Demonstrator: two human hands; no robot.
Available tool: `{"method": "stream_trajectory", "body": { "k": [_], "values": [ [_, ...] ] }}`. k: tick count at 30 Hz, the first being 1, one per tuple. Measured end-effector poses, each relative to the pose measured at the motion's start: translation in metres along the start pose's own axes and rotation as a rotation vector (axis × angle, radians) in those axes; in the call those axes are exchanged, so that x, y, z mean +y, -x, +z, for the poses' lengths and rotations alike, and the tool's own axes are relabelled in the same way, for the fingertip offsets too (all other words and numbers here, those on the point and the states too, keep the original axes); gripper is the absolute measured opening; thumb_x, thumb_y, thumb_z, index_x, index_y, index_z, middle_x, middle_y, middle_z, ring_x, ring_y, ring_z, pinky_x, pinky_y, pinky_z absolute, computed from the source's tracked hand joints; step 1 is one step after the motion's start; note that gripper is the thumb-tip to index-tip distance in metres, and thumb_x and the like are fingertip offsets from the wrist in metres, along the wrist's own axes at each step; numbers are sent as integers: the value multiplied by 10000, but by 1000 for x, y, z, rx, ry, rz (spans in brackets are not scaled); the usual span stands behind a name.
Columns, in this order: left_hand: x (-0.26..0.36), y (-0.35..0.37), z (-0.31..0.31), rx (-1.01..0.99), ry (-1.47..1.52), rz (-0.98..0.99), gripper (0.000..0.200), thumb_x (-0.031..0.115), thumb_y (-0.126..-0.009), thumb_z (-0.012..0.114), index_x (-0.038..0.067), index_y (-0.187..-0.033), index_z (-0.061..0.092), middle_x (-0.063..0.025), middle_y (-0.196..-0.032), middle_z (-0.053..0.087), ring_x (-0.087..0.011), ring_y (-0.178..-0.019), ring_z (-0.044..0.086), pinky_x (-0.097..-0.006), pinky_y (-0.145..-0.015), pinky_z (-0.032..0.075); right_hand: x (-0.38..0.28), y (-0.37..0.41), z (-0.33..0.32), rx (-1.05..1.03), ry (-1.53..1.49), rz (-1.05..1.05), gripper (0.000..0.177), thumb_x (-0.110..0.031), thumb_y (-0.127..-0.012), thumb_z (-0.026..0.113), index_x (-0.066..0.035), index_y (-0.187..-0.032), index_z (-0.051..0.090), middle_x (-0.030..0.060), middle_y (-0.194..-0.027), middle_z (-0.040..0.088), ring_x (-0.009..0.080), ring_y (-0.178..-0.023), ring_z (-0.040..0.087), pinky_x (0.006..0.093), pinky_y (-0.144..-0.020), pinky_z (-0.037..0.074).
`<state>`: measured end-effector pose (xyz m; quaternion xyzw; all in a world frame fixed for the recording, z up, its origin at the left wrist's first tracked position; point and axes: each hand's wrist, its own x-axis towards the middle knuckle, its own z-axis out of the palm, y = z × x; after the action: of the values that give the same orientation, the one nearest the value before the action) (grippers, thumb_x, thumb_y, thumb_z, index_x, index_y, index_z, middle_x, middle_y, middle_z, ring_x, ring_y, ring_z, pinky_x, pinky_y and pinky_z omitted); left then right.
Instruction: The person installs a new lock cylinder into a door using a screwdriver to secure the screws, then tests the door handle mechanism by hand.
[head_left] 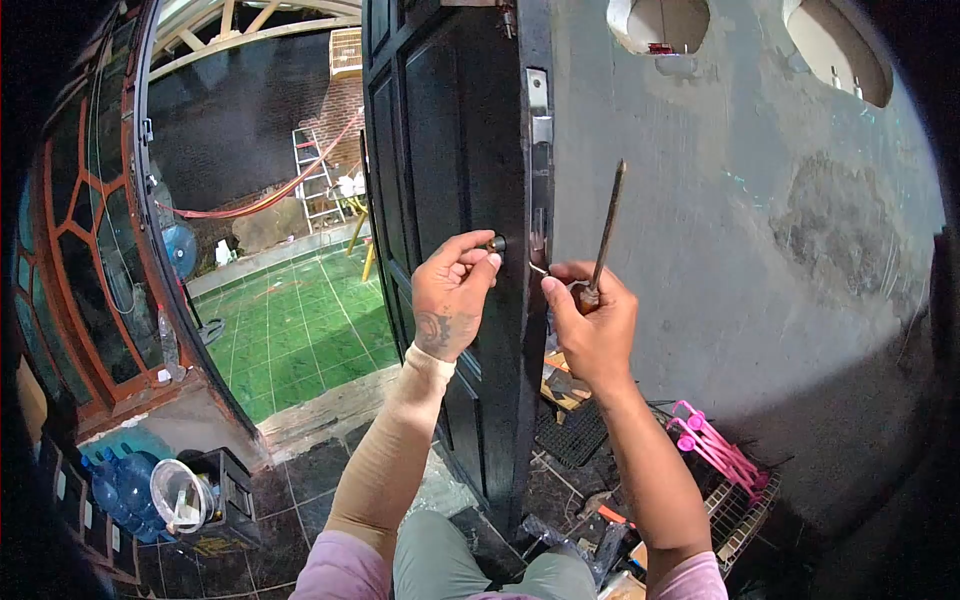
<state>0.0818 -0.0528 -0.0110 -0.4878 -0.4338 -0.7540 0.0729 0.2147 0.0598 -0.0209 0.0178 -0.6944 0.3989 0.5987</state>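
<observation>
A black panelled door (437, 130) stands ajar in front of me, its edge facing my right side. On the door's face, my left hand (452, 290) pinches a small dark lock cylinder (497, 243) between thumb and fingers. My right hand (600, 325) is closed around a screwdriver (607, 230), whose long shaft points upward. Between that hand's thumb and index finger is a thin silvery screw (539, 269), its end right at the door edge. A metal lock plate (540, 225) is set into the edge just above.
A grey plastered wall (700, 250) rises on the right. Below it are pink tubes (720, 450) by a wire rack (745, 510) and scattered tools. At left, a clear bucket (182, 495) sits beside blue water bottles (128, 490). Green tiles (300, 330) lie beyond the doorway.
</observation>
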Motion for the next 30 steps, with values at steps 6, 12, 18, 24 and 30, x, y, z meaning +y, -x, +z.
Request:
{"method": "stream_trajectory", "body": {
  "k": [6,12,18,24,30],
  "values": [
    [-3,-7,0,-41,-80,-20,294,-23,-920,678,-43,-1212,656,-39,-930,672,-76,-770,616,-208,-708,515,-6,-6,3,20,161,-121,93,-50,-855,731,21,-888,679,52,-687,595,75,-574,482,262,-530,391],
    [-4,-4,1,33,-53,38,288,-30,-920,676,-51,-1207,663,-46,-945,674,-75,-774,621,-208,-711,530,8,-5,6,35,-16,-29,101,-50,-883,707,33,-869,651,40,-692,588,67,-581,503,257,-525,392],
    [-2,-5,4,28,-46,0,268,-42,-901,685,-49,-1168,690,-47,-916,678,-73,-768,634,-194,-695,527,5,-4,6,-2,-88,90,140,-78,-907,699,31,-857,627,24,-710,580,56,-601,499,244,-527,386],
    [4,-4,3,20,-56,-32,299,-17,-906,693,-42,-1203,673,-42,-914,681,-80,-778,635,-204,-708,528,7,-2,13,28,-88,31,119,-70,-905,697,25,-878,631,15,-699,562,56,-578,427,247,-515,348],
    [5,1,-9,36,-53,26,303,-18,-903,695,-55,-1202,669,-53,-932,688,-83,-770,639,-209,-711,541,5,4,18,65,-16,-97,79,-26,-880,682,24,-931,648,68,-755,606,110,-607,522,271,-551,409]
  ]
}}
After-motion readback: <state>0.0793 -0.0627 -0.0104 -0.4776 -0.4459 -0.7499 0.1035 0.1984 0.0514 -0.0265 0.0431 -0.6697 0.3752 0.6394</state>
